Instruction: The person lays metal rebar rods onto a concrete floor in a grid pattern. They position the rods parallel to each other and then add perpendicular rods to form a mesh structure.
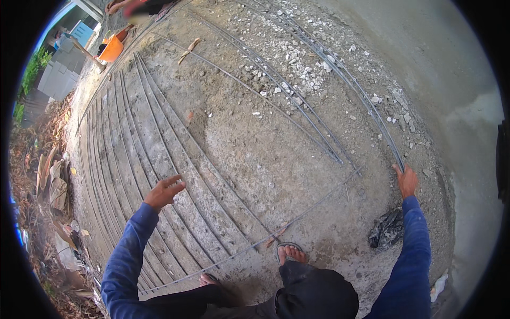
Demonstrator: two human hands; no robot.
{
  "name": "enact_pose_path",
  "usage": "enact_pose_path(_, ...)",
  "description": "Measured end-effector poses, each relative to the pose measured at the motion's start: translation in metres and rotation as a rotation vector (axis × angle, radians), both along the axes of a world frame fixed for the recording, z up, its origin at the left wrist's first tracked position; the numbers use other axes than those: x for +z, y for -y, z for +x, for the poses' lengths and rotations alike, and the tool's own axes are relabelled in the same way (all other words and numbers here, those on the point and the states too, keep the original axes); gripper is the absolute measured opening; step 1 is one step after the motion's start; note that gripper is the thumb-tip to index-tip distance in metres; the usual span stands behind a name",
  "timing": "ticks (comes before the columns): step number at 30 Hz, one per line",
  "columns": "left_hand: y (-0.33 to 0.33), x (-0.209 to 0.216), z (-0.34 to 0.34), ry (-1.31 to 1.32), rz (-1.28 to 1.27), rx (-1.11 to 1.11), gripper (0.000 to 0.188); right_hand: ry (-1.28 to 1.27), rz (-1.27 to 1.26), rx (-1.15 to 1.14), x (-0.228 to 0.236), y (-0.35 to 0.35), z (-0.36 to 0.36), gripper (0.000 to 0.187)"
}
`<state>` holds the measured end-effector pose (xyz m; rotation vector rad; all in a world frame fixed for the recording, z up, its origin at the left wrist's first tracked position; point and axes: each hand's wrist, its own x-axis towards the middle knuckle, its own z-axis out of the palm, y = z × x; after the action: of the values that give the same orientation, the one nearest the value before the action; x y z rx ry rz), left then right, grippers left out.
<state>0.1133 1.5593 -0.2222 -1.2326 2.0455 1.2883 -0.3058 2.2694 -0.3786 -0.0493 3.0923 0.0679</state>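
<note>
Our right hand (407, 181) closes its fingers on the near end of a steel rod bundle (340, 74) lying along the gravelly ground (255, 159); our left hand (164, 191) hovers open, empty, over parallel rods (133, 138), apparently for balance.

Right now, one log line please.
left hand: open above grey steel rods | right hand: shut on bundled steel rods' end

Left hand (164, 191) hangs open at nine o'clock, fingers spread; right hand (407, 181) is closed at three o'clock, arm outstretched.
</note>
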Motion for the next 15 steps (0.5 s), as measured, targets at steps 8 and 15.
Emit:
enact_pose_path(8,0.025,0.05,0.117,-0.009,-0.096,0.128,0.075,-0.1,-0.063,0.191,0.014,0.021,0.033,0.074)
enact_pose_path(15,0.045,0.025,0.153,-0.134,-0.016,0.092,0.073,-0.202,0.003,0.291,0.038,0.044,0.088,0.066)
